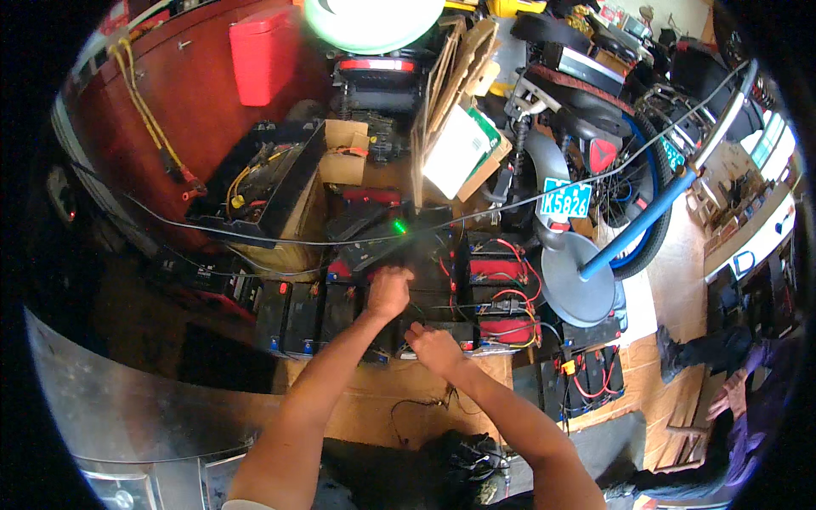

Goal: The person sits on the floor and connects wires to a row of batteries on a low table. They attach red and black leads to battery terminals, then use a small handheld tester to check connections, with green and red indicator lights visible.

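"Surface and room, please."

"Item: tan floor (374, 395), six o'clock from the middle of the view. Item: red panel (200, 102), ten o'clock. Item: red bin (262, 64), eleven. Item: pale green basin (374, 24), twelve. Item: motor scooter (586, 123), two, among other two-wheelers. Item: blue pole (637, 221) on a round grey plate (574, 289), three. Item: one other person (752, 425), purple-sleeved, four."

"Containers and contents?"

"One black open-topped box (293, 194), ten o'clock; yellow cables (246, 183) inside. One small carton (342, 170), eleven, orange strip across it; contents cannot be told."

"Batteries, and their place relative to the fingers?"

"A black row (302, 319), standing side by side, eight o'clock. Two red-topped batteries (501, 270), one above the other in the view, between three and four, with red wires about them. A dark battery block (432, 274), just beyond the left hand (389, 293), at its one o'clock. A black battery (461, 330), just beside the right hand (435, 348), at the fingertips' three o'clock."

"State of the fingers?"

"Both sets curled. The left hand sits at the right's eleven o'clock, the two apart. Whether either grasps anything cannot be told; the fingertips are partly hidden."
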`<state>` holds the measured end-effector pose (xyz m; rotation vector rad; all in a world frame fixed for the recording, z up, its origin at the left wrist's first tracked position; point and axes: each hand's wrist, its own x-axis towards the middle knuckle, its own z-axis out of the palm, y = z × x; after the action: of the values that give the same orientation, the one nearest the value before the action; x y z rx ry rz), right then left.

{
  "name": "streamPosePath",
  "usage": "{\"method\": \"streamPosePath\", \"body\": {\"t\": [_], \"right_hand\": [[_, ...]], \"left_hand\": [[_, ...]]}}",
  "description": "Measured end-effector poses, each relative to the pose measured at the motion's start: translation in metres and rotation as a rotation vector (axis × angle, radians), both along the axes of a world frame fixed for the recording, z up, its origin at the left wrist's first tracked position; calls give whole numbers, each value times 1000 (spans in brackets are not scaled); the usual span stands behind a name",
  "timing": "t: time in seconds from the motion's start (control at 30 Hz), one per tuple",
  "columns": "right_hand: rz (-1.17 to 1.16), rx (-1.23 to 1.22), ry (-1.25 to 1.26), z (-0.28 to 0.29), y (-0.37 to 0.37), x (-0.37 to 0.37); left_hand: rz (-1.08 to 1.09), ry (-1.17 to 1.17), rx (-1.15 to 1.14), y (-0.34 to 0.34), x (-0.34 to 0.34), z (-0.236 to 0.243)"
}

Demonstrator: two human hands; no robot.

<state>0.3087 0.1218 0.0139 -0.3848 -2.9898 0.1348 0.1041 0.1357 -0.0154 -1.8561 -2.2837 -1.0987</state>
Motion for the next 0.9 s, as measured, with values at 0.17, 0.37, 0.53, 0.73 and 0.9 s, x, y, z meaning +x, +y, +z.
{"method": "streamPosePath", "body": {"t": [0.17,0.37,0.53,0.73,0.9], "right_hand": [[-1,25,-15,0,3,-2],[27,42,3,-5,4,-6],[-40,-45,-208,-5,1,-5],[-35,-117,-76,15,9,1],[-51,-170,159,35,2,14]], "left_hand": [[-112,65,-189,-39,-21,24],[-165,185,-287,-52,-16,43],[-154,275,-208,-44,-12,17],[-217,488,-291,-35,-17,20],[-236,327,-196,-43,-12,48]]}}
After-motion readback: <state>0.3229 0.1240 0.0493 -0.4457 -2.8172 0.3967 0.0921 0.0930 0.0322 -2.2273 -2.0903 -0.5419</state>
